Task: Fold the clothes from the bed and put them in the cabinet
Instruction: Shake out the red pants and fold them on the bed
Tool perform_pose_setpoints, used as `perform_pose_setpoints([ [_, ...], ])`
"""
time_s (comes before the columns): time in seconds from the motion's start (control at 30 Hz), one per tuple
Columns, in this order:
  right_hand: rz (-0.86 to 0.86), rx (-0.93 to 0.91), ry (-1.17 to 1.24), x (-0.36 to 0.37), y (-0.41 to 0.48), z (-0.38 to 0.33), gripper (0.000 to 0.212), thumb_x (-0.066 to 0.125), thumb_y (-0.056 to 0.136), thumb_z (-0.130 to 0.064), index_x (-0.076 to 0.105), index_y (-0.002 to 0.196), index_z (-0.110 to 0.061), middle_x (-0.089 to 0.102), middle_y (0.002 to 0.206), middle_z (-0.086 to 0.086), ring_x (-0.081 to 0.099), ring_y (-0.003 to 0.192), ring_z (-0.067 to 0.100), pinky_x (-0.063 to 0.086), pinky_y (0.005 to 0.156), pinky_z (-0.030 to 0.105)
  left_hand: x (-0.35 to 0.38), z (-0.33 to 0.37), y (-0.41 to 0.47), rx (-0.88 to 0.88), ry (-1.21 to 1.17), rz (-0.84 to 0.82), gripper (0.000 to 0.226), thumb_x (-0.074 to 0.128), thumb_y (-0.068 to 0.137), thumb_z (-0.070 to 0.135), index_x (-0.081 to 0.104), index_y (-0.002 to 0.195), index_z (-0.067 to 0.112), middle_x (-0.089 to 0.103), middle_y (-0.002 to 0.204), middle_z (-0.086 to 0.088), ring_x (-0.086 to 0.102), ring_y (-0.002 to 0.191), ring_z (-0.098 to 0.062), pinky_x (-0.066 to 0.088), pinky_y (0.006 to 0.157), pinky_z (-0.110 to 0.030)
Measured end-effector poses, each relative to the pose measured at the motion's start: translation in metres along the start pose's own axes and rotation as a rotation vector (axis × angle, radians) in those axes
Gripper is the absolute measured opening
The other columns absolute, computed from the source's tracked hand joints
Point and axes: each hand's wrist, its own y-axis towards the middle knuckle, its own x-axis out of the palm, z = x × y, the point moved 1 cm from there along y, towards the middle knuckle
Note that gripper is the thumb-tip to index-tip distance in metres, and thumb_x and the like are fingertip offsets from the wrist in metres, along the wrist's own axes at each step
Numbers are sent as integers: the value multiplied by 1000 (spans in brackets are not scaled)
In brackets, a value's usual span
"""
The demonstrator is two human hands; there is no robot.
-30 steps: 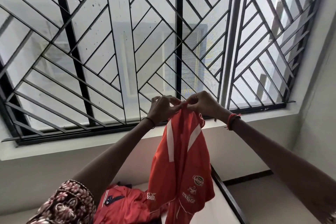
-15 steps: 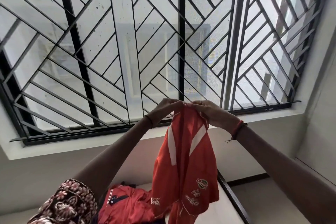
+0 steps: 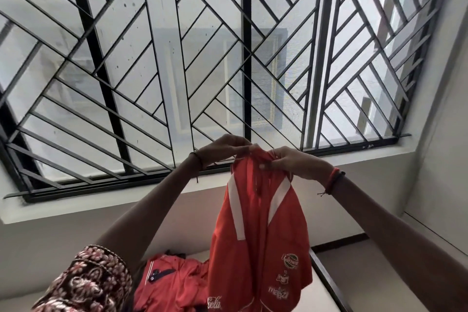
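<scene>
The left hand (image 3: 222,147) and right hand (image 3: 296,162) each pinch the top of one red shirt (image 3: 258,235) with curled fingers, holding it up before the window grille (image 3: 245,58). A second red garment (image 3: 172,284) lies crumpled on the bed (image 3: 320,296) below.

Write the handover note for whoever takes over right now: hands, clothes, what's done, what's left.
Left hand: pinches the top edge of the shirt.
Right hand: grips the same top edge, close beside the left.
Shirt: red with white stripes, hanging full length in the air in front of the window, not yet folded.
Other red garment: crumpled on the bed, below the shirt.
Cabinet: not in view.
Done: shirt picked up; no folded clothes in view.
Left: fold the shirt, fold the other garment, put both in the cabinet.
</scene>
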Motion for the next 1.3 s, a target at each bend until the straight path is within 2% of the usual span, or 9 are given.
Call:
perform_pose_setpoints([
  [0.07, -40, 49, -40, -1, 0, 2, 3, 65, 86, -6, 64, 88, -3, 67, 82, 4, 64, 70, 10, 53, 66, 19, -2, -1, 2, 13, 59, -53, 27, 56, 94, 15, 63, 107, -7, 63, 93, -9, 54, 87, -13, 44, 80, -26],
  [0.17, -38, 107, 73, -2, 4, 8, 34, 64, 83, -8, 59, 111, 11, 65, 95, 11, 64, 80, 15, 53, 77, 21, -2, -3, 5, 44, 91, -12, 19, 56, 92, 5, 63, 106, -5, 64, 91, -8, 56, 84, -10, 47, 80, -22],
  [0.3, 32, 100, 171, -3, 2, 10, 11, 55, 90, -3, 65, 91, 1, 68, 79, 5, 65, 66, 9, 54, 65, 17, 7, -4, 4, 109, 172, 373, 4, 65, 87, 10, 64, 88, 6, 60, 75, 8, 56, 62, 8, 46, 66, -14],
  [0.37, 49, 83, 191, -2, 0, 10, 14, 53, 90, -2, 64, 81, -1, 69, 68, 1, 64, 58, 7, 51, 56, 16, 22, -4, -4, 46, 97, 558, 18, 63, 89, 17, 59, 72, 18, 58, 64, 10, 54, 51, 6, 45, 60, -22],
  [0.53, 111, 74, 260, -5, 1, 11, 17, 51, 92, 0, 60, 78, 1, 67, 59, 4, 63, 49, 9, 52, 49, 18, 76, -14, -27, -48, -81, 370, 15, 62, 90, 16, 59, 75, 15, 59, 66, 2, 54, 53, 5, 41, 54, -12],
  [0.67, 120, 98, 288, -7, 0, 11, 17, 47, 92, 5, 58, 79, 4, 66, 58, 7, 63, 47, 11, 53, 49, 19, 93, -21, -31, -50, -194, 381, 20, 74, 78, 8, 64, 93, 1, 66, 81, -9, 57, 75, -13, 45, 70, -29],
  [0.87, 82, 107, 346, -8, -6, 14, 19, 42, 90, 12, 58, 82, 5, 67, 59, 7, 65, 50, 11, 53, 50, 19, 85, -30, -31, -75, -127, 400, 20, 57, 86, -10, 69, 99, -2, 64, 63, 16, 54, 62, 7, 44, 67, -13],
  [1.13, 34, 97, 371, -10, -3, 22, 11, 63, 80, 2, 67, 86, -6, 68, 76, 8, 64, 60, 12, 52, 58, 17, 87, -24, -32, -125, -105, 445, 17, 60, 89, 4, 66, 103, -3, 62, 80, 2, 53, 60, 14, 42, 69, -13],
  [1.3, 21, 84, 245, -7, -5, 21, 20, 58, 85, 7, 60, 104, 11, 64, 84, 12, 61, 57, 6, 46, 47, 13, 87, -20, -35, -123, -122, 501, 20, 66, 86, 13, 66, 103, 1, 61, 75, 8, 55, 62, 12, 44, 66, -8],
])
